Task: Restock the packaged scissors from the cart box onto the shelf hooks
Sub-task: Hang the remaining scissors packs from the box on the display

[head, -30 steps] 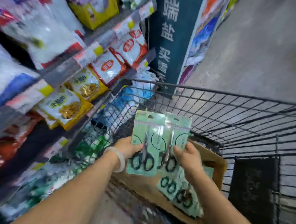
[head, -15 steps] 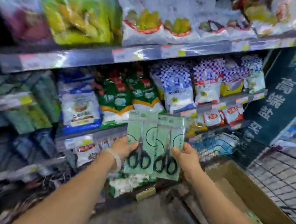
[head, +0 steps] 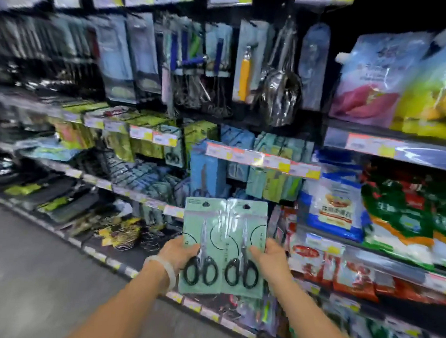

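Two packs of scissors [head: 223, 245] sit side by side before the shelf [head: 263, 161], our left hand [head: 178, 250] pinching the left card's edge, our right hand [head: 268, 254] pinching the right one's. We judge them light and fairly stiff: flat mint cardboard under glossy, likely slippery plastic, black looped handles low. Holding the lower edges keeps the top hang holes free. The hooks are blurred, so we cannot pick them out.

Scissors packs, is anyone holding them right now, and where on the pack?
Yes. The left hand grips the left scissors pack at its lower left edge; the right hand grips the right scissors pack at its lower right edge.
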Action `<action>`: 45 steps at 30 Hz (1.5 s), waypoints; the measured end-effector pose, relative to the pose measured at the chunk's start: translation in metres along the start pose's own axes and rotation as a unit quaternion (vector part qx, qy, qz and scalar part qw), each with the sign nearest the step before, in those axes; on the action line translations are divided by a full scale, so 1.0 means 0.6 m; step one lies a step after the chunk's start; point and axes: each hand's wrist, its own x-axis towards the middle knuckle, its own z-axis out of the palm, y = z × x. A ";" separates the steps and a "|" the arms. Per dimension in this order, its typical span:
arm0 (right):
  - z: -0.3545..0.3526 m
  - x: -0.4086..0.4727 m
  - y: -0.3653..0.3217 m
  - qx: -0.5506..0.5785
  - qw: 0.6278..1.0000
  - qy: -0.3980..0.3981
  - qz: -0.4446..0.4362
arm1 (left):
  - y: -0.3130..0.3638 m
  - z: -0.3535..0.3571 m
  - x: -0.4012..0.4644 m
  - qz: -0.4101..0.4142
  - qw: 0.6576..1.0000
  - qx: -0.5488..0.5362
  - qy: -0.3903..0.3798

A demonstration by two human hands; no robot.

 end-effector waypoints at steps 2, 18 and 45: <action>0.063 0.030 -0.020 -0.017 0.999 -0.031 -0.008 | -0.026 -0.051 0.023 -0.014 0.998 -0.055 0.019; 0.435 0.297 -0.190 -0.029 0.991 -0.128 -0.008 | -0.036 -0.382 0.265 -0.066 0.987 -0.092 0.113; 0.637 0.502 -0.291 0.010 0.996 0.065 0.066 | -0.024 -0.582 0.586 -0.004 0.997 -0.026 -0.076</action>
